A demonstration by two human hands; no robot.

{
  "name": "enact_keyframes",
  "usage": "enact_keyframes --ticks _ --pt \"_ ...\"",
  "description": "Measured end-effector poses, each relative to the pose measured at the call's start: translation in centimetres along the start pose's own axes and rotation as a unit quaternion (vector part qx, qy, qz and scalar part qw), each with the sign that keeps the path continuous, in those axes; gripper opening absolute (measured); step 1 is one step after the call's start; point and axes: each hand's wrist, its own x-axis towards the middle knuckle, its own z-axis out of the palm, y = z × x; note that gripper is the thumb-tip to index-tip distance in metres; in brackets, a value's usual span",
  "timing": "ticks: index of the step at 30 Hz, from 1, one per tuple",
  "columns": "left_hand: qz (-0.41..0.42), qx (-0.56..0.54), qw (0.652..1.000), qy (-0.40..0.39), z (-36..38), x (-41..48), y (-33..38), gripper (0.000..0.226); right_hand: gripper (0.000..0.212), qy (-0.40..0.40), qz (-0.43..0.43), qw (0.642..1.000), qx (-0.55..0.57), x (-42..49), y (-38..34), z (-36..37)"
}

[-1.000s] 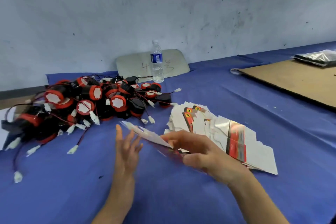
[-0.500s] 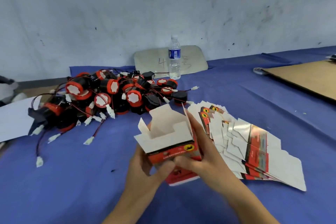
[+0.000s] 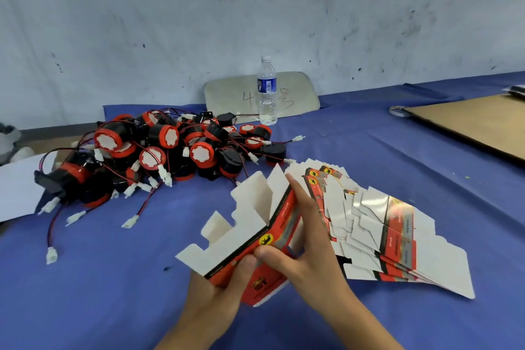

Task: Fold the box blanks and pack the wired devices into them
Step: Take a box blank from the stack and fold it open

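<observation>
Above blue cloth (image 3: pixel 369 150), both hands grip glossy red cardboard box blank (image 3: pixel 255 236).

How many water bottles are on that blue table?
1. The water bottle stands upright at the far edge of the blue table, by the wall, just behind the pile of wired devices. None other shows.

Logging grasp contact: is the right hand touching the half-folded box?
Touching. The head view shows the right hand wrapped against the box's printed side.

Bare hands (image 3: pixel 309 253), sleeveless forearms
</observation>
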Motion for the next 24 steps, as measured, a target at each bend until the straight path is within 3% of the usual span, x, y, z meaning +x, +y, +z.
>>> enact_keyframes --ticks 2,4,6,9,12,18,24 --pt "-0.012 -0.004 1.0 0.009 0.0 0.3 -0.4 0.028 0.081 -0.006 -0.011 1.0 -0.021 -0.1 -0.2 0.0" --pt "-0.019 -0.016 1.0 0.008 0.0 0.7 -0.5 0.042 0.075 -0.01 -0.02 0.999 -0.039 -0.2 -0.5 0.2" --pt "0.0 -0.016 1.0 0.018 0.1 0.9 -0.6 0.042 0.067 0.0 -0.031 0.998 -0.047 -0.3 -0.5 0.2" --pt "0.019 -0.007 0.999 0.05 0.4 0.9 -0.1 0.06 0.055 0.029 -0.024 0.998 -0.049 -0.2 -0.5 0.2" --pt "0.045 0.023 0.997 0.062 0.4 1.0 0.0 0.058 0.051 0.054 -0.019 0.996 -0.075 -0.1 -0.3 0.0" --pt "0.059 0.06 0.995 0.048 -0.3 1.1 -1.1 0.072 0.038 0.014 0.015 0.998 0.062 -0.4 -0.6 0.5" --pt "0.136 0.061 0.989 0.023 0.0 1.0 -0.3 0.053 0.028 0.043 0.01 0.995 0.087 -0.5 -1.0 0.8"
